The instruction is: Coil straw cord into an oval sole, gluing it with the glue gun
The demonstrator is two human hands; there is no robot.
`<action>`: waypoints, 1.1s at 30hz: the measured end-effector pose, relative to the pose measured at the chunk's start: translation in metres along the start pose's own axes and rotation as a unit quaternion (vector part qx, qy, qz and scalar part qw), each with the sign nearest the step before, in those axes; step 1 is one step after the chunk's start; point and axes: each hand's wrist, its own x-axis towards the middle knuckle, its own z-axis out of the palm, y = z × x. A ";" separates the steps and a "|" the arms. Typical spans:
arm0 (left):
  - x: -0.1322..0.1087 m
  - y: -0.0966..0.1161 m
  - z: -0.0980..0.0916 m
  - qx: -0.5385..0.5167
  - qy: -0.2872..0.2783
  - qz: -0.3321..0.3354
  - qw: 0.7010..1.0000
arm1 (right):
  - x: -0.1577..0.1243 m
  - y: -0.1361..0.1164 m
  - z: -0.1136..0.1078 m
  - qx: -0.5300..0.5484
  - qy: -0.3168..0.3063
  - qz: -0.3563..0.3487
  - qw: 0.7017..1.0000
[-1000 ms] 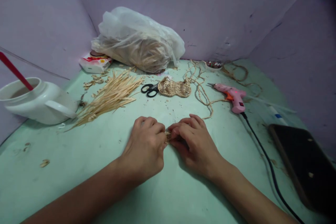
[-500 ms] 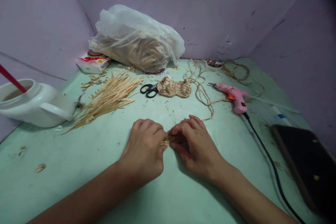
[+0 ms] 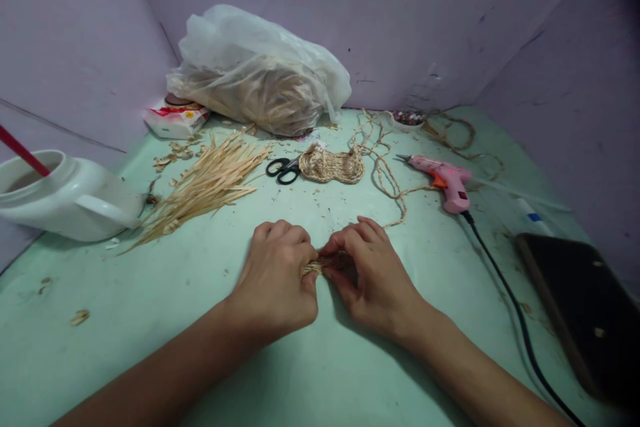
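Observation:
Between my two hands is a small woven straw piece point(image 3: 314, 268), pale at its left part and brown at its right. My left hand point(image 3: 280, 273) is closed on its left end, fingers curled over and thumb beneath. With thumb and fingers, my right hand point(image 3: 367, 273) pinches the right end. Most of the piece is hidden by the fingers. Beyond the hands lies a braided straw piece point(image 3: 333, 167) with two rounded ends, its left edge over the blades of black-handled scissors point(image 3: 284, 171).
A bundle of straw strips point(image 3: 205, 187) lies left, near a white jug point(image 3: 70, 197). At the back rests a plastic bag point(image 3: 265, 73). On the right are braided cord point(image 3: 393, 183), a pink glue gun point(image 3: 443, 180) with a black cable, and a dark phone point(image 3: 575, 307). A bead dish point(image 3: 409, 120) stands behind.
My left fingers and thumb have shifted slightly on the woven piece, showing a little more of its pale part. Both hands keep hold, and the whole view has moved slightly.

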 end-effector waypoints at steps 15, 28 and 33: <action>0.000 0.000 -0.003 0.022 -0.015 0.018 0.999 | 0.001 -0.002 -0.001 0.014 -0.004 0.013 1.000; 0.004 0.004 -0.007 0.068 -0.020 0.042 0.997 | 0.002 -0.002 -0.002 0.012 -0.013 0.010 1.000; 0.000 -0.001 -0.007 0.055 -0.015 0.049 0.997 | -0.009 0.018 -0.023 0.038 0.021 0.025 0.999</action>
